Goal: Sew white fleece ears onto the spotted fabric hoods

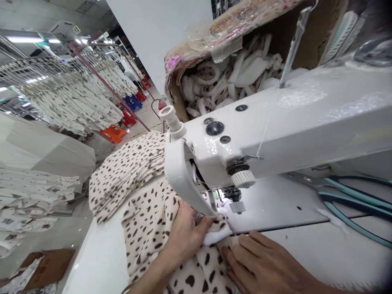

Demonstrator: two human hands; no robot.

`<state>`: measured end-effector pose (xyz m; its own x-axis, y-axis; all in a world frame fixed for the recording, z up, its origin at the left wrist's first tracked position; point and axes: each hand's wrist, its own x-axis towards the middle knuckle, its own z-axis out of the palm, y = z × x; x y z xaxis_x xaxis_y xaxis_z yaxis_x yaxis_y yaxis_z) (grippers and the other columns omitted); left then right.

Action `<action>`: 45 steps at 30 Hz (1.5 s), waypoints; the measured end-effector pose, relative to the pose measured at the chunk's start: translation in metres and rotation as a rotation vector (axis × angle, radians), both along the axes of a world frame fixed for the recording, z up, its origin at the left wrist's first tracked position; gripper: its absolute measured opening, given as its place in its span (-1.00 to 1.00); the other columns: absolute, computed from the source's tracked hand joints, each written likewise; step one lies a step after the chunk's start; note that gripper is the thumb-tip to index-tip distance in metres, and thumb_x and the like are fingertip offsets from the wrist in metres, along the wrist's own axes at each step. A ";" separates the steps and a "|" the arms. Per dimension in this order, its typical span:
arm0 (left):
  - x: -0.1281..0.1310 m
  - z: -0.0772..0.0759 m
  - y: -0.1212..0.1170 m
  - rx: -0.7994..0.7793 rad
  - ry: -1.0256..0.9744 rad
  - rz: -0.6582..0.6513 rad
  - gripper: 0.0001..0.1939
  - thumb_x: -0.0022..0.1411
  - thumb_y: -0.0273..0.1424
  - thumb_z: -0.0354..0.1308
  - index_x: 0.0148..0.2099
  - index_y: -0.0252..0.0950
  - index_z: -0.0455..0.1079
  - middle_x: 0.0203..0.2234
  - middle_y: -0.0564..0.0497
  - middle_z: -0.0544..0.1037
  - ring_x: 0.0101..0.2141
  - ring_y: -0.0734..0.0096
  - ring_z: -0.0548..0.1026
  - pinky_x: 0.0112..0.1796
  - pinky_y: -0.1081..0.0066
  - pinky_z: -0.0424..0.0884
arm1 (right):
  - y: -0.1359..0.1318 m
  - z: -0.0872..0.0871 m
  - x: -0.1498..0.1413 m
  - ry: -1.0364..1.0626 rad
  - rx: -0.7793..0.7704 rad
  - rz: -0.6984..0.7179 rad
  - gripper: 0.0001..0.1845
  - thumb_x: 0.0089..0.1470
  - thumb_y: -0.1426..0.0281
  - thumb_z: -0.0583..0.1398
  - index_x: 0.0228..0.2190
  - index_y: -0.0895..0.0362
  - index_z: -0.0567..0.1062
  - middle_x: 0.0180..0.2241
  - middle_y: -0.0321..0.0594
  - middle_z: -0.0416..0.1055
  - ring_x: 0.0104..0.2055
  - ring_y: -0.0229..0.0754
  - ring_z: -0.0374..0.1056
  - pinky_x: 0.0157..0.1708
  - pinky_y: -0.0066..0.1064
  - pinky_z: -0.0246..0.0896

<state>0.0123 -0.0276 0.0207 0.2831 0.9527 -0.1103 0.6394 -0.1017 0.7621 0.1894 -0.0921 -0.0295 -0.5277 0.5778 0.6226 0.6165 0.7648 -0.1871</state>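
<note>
A cream fabric piece with dark spots [147, 228] lies under the head of a white sewing machine [211, 151]. My left hand [186, 232] is closed on the fabric just left of the needle area, thumb and fingers pinching a fold whose white fleecy underside [218, 236] shows. Lower right, my right hand [260, 261] has its fingers curled together on the edge of the same fabric, by the machine bed [260, 208]. The machine's head hides the needle and part of the left fingertips.
Scissors with teal and black handles [343, 204] lie right of the needle. A stack of spotted fabric [128, 171] sits at the table's far left. Behind the machine, a cardboard box [190, 53] holds fleecy strips [241, 73]. Garment racks [104, 73] and stools [113, 132] stand beyond.
</note>
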 end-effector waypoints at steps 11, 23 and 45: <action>0.004 0.003 0.000 0.113 0.157 -0.093 -0.86 0.26 -0.38 0.04 -0.36 -0.26 0.36 -0.34 -0.01 0.39 -0.24 0.25 0.35 -0.19 0.29 0.30 | 0.028 0.029 0.015 0.159 -0.049 -0.039 -0.79 0.22 0.49 0.06 -0.24 0.14 0.50 -0.32 -0.19 0.46 -0.25 -0.18 0.34 -0.21 -0.29 0.20; 0.002 -0.003 -0.004 0.224 0.158 -0.106 -0.84 0.24 -0.39 0.00 -0.38 -0.28 0.32 -0.26 -0.08 0.43 -0.15 0.15 0.36 -0.10 0.19 0.31 | 0.021 -0.002 0.007 0.019 0.012 -0.040 -0.72 0.29 0.43 0.01 -0.17 0.23 0.50 -0.05 -0.06 0.47 0.02 -0.04 0.33 -0.05 -0.18 0.14; -0.014 -0.012 -0.013 0.934 0.210 -0.580 -0.84 0.30 -0.59 0.08 -0.09 -0.55 0.40 -0.15 -0.22 0.56 -0.04 0.21 0.49 0.05 0.24 0.47 | 0.026 0.013 0.009 0.016 -0.059 0.026 -0.77 0.19 0.55 0.05 -0.24 0.18 0.50 -0.14 -0.11 0.48 0.03 -0.05 0.30 -0.03 -0.20 0.23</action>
<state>-0.0021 -0.0407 0.0088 0.7709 0.4165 0.4820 0.4165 -0.9020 0.1133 0.1983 -0.0659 -0.0162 -0.5335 0.5997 0.5965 0.5931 0.7680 -0.2417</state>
